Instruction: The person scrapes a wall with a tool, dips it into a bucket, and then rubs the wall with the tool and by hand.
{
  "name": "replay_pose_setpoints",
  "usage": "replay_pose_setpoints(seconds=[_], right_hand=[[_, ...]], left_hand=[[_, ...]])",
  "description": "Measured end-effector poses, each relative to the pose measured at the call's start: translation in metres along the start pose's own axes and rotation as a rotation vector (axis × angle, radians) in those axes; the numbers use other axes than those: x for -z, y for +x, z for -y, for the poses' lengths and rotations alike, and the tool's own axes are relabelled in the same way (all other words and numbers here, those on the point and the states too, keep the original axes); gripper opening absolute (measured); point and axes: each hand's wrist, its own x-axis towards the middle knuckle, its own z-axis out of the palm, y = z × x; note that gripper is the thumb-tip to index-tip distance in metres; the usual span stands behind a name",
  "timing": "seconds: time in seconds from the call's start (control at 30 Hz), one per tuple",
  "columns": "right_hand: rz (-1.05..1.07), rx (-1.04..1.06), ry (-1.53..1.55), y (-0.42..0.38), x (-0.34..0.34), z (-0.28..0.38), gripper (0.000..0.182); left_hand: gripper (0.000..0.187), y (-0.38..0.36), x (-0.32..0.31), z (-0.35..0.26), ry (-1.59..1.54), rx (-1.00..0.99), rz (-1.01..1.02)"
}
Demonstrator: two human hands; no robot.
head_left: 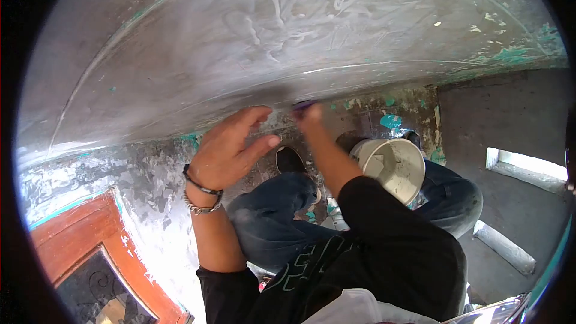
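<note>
My left hand (231, 149) is raised in front of the grey wall (180, 54), its fingers and thumb apart and nothing between them. Two bracelets circle that wrist. To its right, my right hand (308, 117) is blurred by motion, its fingers closed round a small purple object (303, 105) close to the lower part of the wall. What that object is cannot be made out. A whitish bucket (403, 171) with pale residue inside stands between my knees, right of my right forearm.
An orange-brown wooden frame (81, 228) is at the lower left. A turquoise piece (390, 121) lies beyond the bucket. My dark shoe (290, 161) is below the hands. Narrow openings (527, 165) cut the grey surface at right.
</note>
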Motion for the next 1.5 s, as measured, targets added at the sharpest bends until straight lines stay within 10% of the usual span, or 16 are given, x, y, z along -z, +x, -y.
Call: replay_pose_setpoints(seconds=[0.2,0.37,0.63,0.87,1.03,1.13,1.3,1.43,1.5], right_hand=[[-0.079,-0.278,0.100,-0.025,-0.030,-0.006,0.038],[-0.119,0.241,-0.184,0.019,0.035,0.123,0.031],[-0.090,-0.239,0.011,-0.056,-0.046,-0.029,0.031],[-0.116,0.278,-0.087,-0.009,0.020,0.115,0.046],[-0.239,0.238,0.150,-0.017,-0.028,0.016,0.051],[-0.275,0.015,0.123,-0.023,-0.022,0.052,0.044],[-0.021,0.399,0.189,0.023,0.038,0.194,0.050],[-0.573,0.493,0.115,0.023,0.004,0.124,0.061],[-0.373,0.467,0.207,0.023,-0.009,0.054,0.065]], left_hand=[[0.039,-0.016,0.003,0.011,0.000,0.125,0.030],[0.035,-0.024,0.010,0.012,0.002,0.133,-0.035],[0.032,-0.013,-0.002,0.003,0.004,-0.025,0.062],[0.031,-0.019,0.002,0.014,-0.002,0.119,0.033],[0.031,0.008,-0.003,-0.017,0.058,-0.021,0.070],[0.031,0.005,-0.006,-0.018,0.072,-0.009,0.109],[0.028,0.001,-0.004,-0.002,0.016,0.169,0.143],[0.030,0.036,-0.016,-0.025,0.047,0.099,0.149],[0.030,0.057,-0.027,-0.045,0.042,-0.025,0.201]])
